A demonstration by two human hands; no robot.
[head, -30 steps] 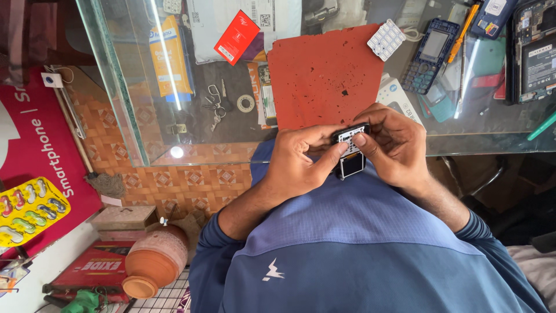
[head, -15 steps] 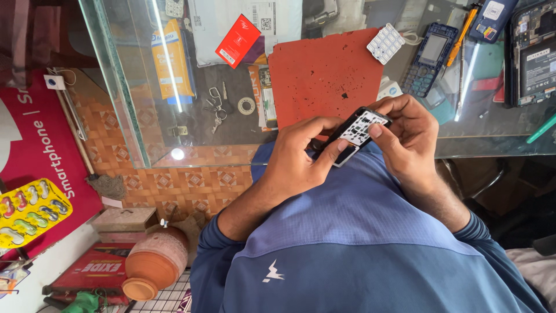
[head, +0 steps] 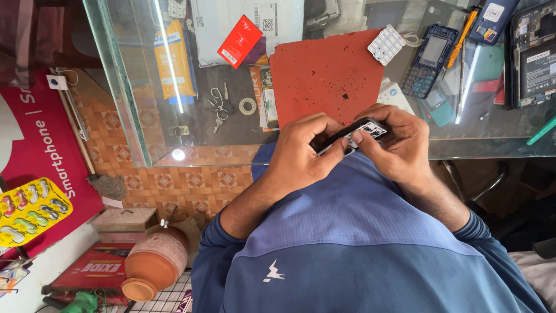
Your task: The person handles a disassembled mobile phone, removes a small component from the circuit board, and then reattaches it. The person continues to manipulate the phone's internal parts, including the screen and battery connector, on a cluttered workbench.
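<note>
A small black keypad phone [head: 352, 134] with a white key panel is held between both hands, tilted, just in front of the glass counter's edge. My left hand [head: 301, 152] grips its left end with the thumb pressed along the side. My right hand [head: 395, 142] wraps the right end, with a fingertip on the keys. Behind the hands a red work mat [head: 324, 75] lies on the glass counter [head: 492, 142].
On the counter lie a loose white keypad [head: 387, 44], a blue keypad phone [head: 429, 59], an opened phone [head: 534, 55], a screwdriver with an orange handle [head: 463, 35] and a red card [head: 240, 41]. Below the glass rest keys [head: 217, 107]. A clay pot [head: 153, 264] stands on the floor at left.
The phone has been turned from facing up to lying tilted and nearly edge-on. Both hands have shifted slightly to the right while keeping hold of it.
</note>
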